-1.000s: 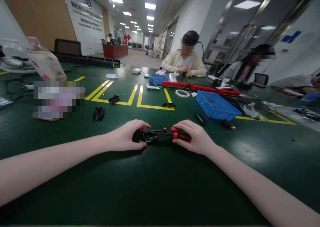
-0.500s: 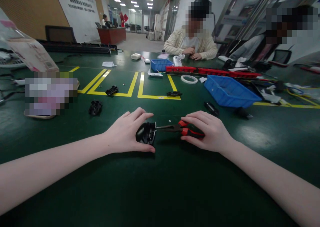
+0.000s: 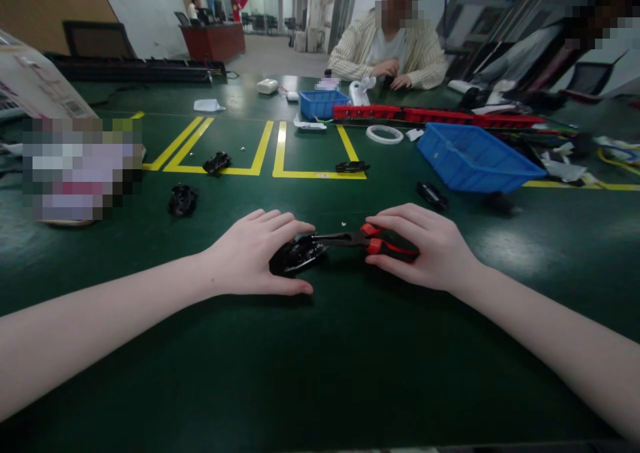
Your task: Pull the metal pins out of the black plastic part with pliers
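Observation:
My right hand (image 3: 433, 246) is closed around the red-and-black handles of long-nose pliers (image 3: 350, 238). The pliers' jaws point left and meet the upper right edge of a black plastic part (image 3: 303, 253) with a glossy, curved shell. My left hand (image 3: 255, 253) curves around the left side of this part, its fingers stretched over the top and its thumb apart below. A gap shows between thumb and part; the side against the palm is hidden. A tiny white bit (image 3: 343, 224) lies beyond the pliers.
Several black parts, one (image 3: 183, 200) at left and another (image 3: 433, 196) at right, lie on the green table (image 3: 320, 366). Beyond are a large blue bin (image 3: 475, 163), a small blue bin (image 3: 323, 105), a tape roll (image 3: 384, 134) and a red strip (image 3: 435, 114). Another person sits opposite.
The black part has turned and tilted between my hands, its edge now slanting up toward the pliers. The pliers remain in my right hand. The whole view has dipped downward.

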{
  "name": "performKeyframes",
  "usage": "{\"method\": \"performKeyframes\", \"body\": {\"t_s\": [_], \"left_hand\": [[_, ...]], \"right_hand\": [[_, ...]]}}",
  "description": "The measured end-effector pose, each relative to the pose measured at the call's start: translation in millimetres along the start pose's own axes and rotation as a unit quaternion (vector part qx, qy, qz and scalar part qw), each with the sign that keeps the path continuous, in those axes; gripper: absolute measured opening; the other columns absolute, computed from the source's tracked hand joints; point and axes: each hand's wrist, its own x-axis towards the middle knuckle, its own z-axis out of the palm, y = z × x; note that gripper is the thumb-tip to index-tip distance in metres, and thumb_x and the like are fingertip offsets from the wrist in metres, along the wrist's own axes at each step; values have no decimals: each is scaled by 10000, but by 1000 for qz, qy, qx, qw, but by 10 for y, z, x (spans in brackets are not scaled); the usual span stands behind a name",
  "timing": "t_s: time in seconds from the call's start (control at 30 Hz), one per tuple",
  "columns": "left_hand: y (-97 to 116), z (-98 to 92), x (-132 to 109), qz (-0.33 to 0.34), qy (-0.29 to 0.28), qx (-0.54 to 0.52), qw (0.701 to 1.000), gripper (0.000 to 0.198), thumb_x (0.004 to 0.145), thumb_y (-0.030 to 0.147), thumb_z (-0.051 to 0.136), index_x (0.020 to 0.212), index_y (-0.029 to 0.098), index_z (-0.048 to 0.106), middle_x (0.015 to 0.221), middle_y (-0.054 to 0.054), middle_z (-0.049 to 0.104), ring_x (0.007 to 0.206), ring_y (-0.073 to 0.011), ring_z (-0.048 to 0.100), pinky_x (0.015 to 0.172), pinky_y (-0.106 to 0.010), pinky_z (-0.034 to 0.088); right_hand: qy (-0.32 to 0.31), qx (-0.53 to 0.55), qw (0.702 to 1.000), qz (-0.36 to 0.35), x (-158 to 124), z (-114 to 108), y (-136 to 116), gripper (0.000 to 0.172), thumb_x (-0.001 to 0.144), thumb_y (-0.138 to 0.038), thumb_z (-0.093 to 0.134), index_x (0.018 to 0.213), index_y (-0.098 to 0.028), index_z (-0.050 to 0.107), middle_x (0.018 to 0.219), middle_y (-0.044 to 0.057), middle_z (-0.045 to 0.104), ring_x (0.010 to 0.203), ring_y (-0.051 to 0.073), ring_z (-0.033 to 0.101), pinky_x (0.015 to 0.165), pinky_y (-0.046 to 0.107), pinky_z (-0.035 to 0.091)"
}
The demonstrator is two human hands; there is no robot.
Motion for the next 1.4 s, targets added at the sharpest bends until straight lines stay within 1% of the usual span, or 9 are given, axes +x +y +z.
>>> {"method": "performKeyframes", "body": {"t_s": [0.3,0.47,0.67,0.73,0.8,0.93,1.13,1.3,1.4], "left_hand": [[-12,7,-21,-8,29,25,999,889,778,824,554,1381,173,497,931,-41,666,770,-202,620,719,-310,378],[-18,10,-30,12,26,-20,999,745,865,754,497,1348,187,508,747,34,621,639,-149,566,714,-298,369],[-5,-9,-63,39,42,-21,998,605,882,670,553,1259,197,549,699,57,596,630,-137,563,723,-302,372],[6,-11,-65,18,59,-8,998,710,816,724,607,1286,199,521,770,38,623,669,-154,577,728,-309,379],[14,-8,-54,-2,64,11,998,860,735,799,630,1331,197,481,977,-27,661,802,-202,613,776,-337,397],[15,2,-8,-2,39,24,999,889,724,815,625,1336,189,474,1361,-129,538,1172,-326,555,928,-411,404],[-5,13,25,11,-26,-47,998,609,869,588,632,1326,201,520,1284,-89,594,1140,-281,571,962,-414,465],[-20,16,-3,25,-29,-122,992,620,901,392,601,1448,201,378,1435,-95,490,1247,-254,547,1029,-380,486],[-17,7,-7,36,-33,-118,992,645,887,344,584,1468,196,346,1474,-101,470,1290,-266,531,1082,-389,450]], "right_hand": [[8,-15,1000,-13,-7,-17,-4,441,859,-475,688,1222,-238,609,1074,113,718,945,261,694,778,410,579],[8,-2,1000,-7,-13,-26,-16,453,863,-468,683,1246,-237,606,1091,110,714,965,264,687,801,418,574],[7,-10,1000,-8,-20,-24,-9,472,859,-475,688,1255,-233,603,1100,110,713,974,266,688,801,416,571],[14,-17,1000,-17,-20,-23,-3,480,855,-470,696,1254,-222,601,1090,119,712,961,267,688,788,414,571],[14,-23,999,-18,-18,-23,2,477,856,-475,695,1253,-227,599,1089,115,712,955,263,688,779,411,572],[18,-21,999,-20,-17,-17,-6,466,859,-475,692,1239,-219,605,1075,117,711,938,260,686,779,411,573],[-4,29,999,27,-16,-9,-80,436,876,-477,668,1237,-239,615,1100,101,704,956,254,679,819,419,569],[-7,32,999,31,-10,-10,-112,441,872,-500,665,1209,-219,622,1070,107,696,936,257,676,791,417,569],[-2,32,999,41,-9,-11,-110,430,871,-495,669,1207,-230,620,1072,102,697,941,258,673,793,421,568]]}}
